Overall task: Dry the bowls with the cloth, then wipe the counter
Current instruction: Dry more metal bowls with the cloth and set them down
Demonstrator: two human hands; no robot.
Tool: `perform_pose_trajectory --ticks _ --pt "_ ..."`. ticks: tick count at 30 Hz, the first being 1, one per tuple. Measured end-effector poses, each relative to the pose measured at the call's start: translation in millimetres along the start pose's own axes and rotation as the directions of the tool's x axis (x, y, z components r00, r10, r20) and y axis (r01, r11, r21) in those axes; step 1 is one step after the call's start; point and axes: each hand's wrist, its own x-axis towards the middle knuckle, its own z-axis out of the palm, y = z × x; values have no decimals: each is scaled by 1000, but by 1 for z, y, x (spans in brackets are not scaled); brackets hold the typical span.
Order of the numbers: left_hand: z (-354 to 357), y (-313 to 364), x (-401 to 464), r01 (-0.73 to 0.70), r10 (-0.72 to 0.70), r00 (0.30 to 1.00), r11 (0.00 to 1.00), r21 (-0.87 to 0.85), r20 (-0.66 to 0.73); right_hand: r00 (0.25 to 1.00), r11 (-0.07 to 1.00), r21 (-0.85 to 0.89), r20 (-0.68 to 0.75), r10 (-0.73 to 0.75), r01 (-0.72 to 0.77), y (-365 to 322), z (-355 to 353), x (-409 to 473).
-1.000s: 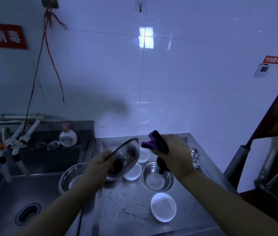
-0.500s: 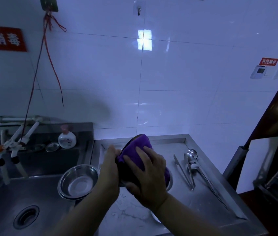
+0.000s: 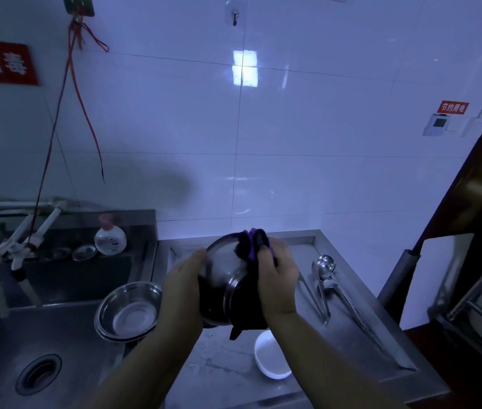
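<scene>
Just below the fingers, on the steel worktop, a small white bowl sits upright, smooth and round, apparently yet to be dried. Above it, a steel bowl is held tilted in mid-air, its rounded, mirror-bright outside and foot ring turned toward the camera; this tilt is judged to offer the curved surface to the cloth. The left hand is pressed against the bowl's left wall, fingers wrapped round its rim to steady it. The right hand is clamped on a purple cloth, soft and bunched, which is pushed against the bowl's right side, a dark tail hanging beneath. Left of the fingers, stacked steel bowls are rested on the edge beside the sink, shallow and shiny. Right of the fingers, ladles and tongs are laid lengthwise on the worktop. Farther left, beyond the fingers, a rounded soap bottle is stood by the taps. The worktop is judged to be still unwiped.
</scene>
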Motion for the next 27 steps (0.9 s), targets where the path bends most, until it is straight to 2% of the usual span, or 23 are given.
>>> perform_pose_trajectory --ticks 3,6,9,12,14,16,19,23,25,27 --pt "-7 -1 4 9 -10 1000 999 -50 -28 995 993 87 -49 83 -78 3 -6 -8" --pt "-8 1 9 27 -29 999 994 -111 -18 993 993 92 -88 79 -71 8 -7 -18" --pt "-8 -3 10 41 -38 999 990 -133 22 996 999 -24 -78 -29 27 9 -8 -20" --pt "-9 -3 13 20 -20 1000 995 -98 9 982 952 -241 42 -184 189 -1 -8 -9" --pt "-9 0 13 -35 36 999 999 -29 12 916 832 -385 195 -351 400 -11 -7 0" --pt "-10 3 12 -40 41 999 999 -25 27 816 693 -431 319 -483 578 -16 -4 4" --pt "-9 11 12 33 -29 998 997 -74 46 655 516 -410 379 -654 752 -9 -2 1" --pt "-3 26 21 67 -58 997 972 -225 46 381 241 -341 443 -812 909 20 -11 -9" --pt "2 30 25 49 -42 999 971 -233 34 336 195 -333 446 -830 923 35 -19 -8" --pt "5 28 28 38 -35 999 974 -222 19 375 250 -320 425 -824 914 45 -25 -1"
